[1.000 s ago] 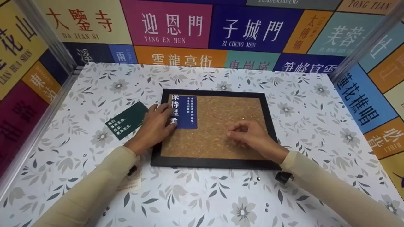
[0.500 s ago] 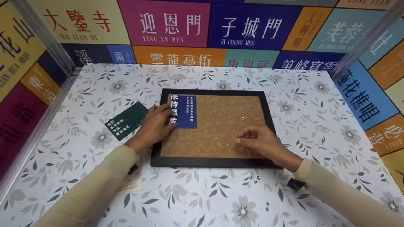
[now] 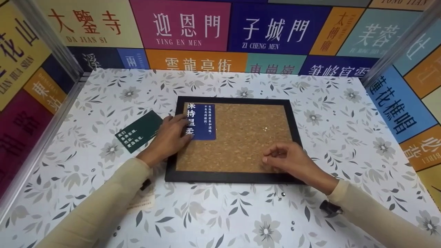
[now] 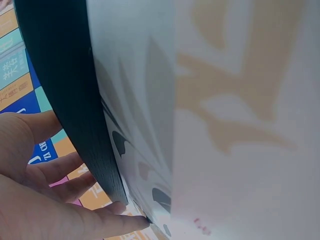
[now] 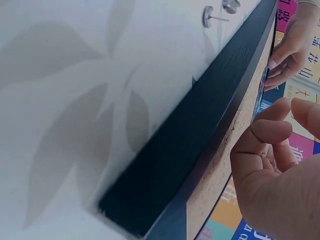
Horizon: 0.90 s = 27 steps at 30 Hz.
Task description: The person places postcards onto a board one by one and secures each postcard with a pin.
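A black-framed cork board lies on the table. My left hand rests over its left side, with fingers on a blue card with white lettering. Those fingers lie relaxed and partly cover the card's left part. In the left wrist view, my left hand is beside the dark frame edge. My right hand hovers over the lower right of the cork, fingers loosely bent. The right wrist view shows the right hand with thumb and index tip close together and nothing visible between them.
Silver thumbtacks lie on the table before the frame's front edge. Small shiny bits sit on the cork. A dark green card lies left of the board; a cream card is partly under my left wrist. Printed panels surround the table.
My right hand has moved right and toward me across the cork, uncovering the small shiny bits. The left hand stays on the blue card.
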Tool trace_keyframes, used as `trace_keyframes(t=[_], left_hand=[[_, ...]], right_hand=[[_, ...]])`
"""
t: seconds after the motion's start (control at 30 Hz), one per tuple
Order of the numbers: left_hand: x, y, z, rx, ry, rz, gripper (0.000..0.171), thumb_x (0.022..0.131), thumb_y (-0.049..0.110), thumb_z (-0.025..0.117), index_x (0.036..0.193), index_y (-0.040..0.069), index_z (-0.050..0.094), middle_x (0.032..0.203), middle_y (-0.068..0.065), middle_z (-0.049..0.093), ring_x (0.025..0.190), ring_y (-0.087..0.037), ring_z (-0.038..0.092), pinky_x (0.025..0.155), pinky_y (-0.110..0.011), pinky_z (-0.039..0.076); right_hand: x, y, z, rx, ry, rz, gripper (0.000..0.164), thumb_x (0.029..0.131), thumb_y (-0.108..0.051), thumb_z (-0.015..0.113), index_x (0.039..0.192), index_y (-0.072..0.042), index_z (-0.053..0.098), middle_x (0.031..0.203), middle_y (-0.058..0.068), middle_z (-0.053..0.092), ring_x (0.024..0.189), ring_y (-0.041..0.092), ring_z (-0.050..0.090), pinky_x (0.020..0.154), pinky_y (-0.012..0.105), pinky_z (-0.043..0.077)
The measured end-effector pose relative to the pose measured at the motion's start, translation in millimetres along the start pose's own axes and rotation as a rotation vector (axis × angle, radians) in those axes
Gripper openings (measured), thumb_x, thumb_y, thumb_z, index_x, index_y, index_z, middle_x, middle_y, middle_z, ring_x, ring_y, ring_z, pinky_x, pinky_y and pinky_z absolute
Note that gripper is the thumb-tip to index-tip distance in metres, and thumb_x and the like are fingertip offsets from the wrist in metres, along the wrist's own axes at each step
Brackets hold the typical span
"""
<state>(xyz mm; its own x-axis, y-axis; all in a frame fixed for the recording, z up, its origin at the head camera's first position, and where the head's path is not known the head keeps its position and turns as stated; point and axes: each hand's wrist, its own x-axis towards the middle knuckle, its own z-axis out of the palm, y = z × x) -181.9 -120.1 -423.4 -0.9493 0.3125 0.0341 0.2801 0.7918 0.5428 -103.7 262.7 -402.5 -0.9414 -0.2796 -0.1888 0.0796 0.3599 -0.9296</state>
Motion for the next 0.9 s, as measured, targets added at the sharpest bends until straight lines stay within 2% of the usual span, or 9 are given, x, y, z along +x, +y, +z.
trace_keyframes(t=[0.2,0.33,0.6,0.9], left_hand=[[0.0,0.1,0.7,-0.003,-0.014,-0.015,0.053,0.104,0.021,0.078,0.147,-0.004,0.064,0.173,-0.020,0.041,0.155,-0.054,0.034,0.128,-0.065,0.032],[0.0,0.0,0.2,-0.006,-0.016,-0.018,0.054,0.103,0.021,0.079,0.148,-0.004,0.064,0.173,-0.020,0.041,0.156,-0.054,0.033,0.128,-0.066,0.031],[0.1,-0.4,-0.4,-0.010,-0.026,-0.021,0.055,0.103,0.021,0.079,0.149,-0.004,0.063,0.173,-0.020,0.041,0.156,-0.057,0.032,0.129,-0.067,0.029],[0.8,-0.3,-0.1,-0.016,-0.036,-0.036,0.055,0.105,0.021,0.077,0.150,-0.005,0.062,0.173,-0.019,0.041,0.157,-0.055,0.032,0.130,-0.065,0.028]], right_hand=[[-9.8,2.4,-5.6,-0.126,-0.035,-0.088,0.021,0.097,-0.005,0.082,0.111,0.009,0.075,0.094,0.017,0.077,0.071,0.017,0.069,0.063,0.025,0.057],[-17.3,4.9,-9.2,-0.188,-0.048,-0.128,0.020,0.098,-0.005,0.083,0.112,0.007,0.076,0.098,0.015,0.079,0.069,0.014,0.069,0.065,0.026,0.060],[-33.9,8.1,-15.2,-0.289,-0.061,-0.106,0.022,0.098,-0.013,0.084,0.115,0.000,0.080,0.105,0.009,0.081,0.083,0.011,0.072,0.069,0.022,0.060],[-48.2,13.2,-15.8,-0.323,-0.066,-0.138,0.022,0.097,-0.014,0.086,0.116,-0.005,0.082,0.106,0.006,0.079,0.081,0.009,0.068,0.069,0.022,0.058]])
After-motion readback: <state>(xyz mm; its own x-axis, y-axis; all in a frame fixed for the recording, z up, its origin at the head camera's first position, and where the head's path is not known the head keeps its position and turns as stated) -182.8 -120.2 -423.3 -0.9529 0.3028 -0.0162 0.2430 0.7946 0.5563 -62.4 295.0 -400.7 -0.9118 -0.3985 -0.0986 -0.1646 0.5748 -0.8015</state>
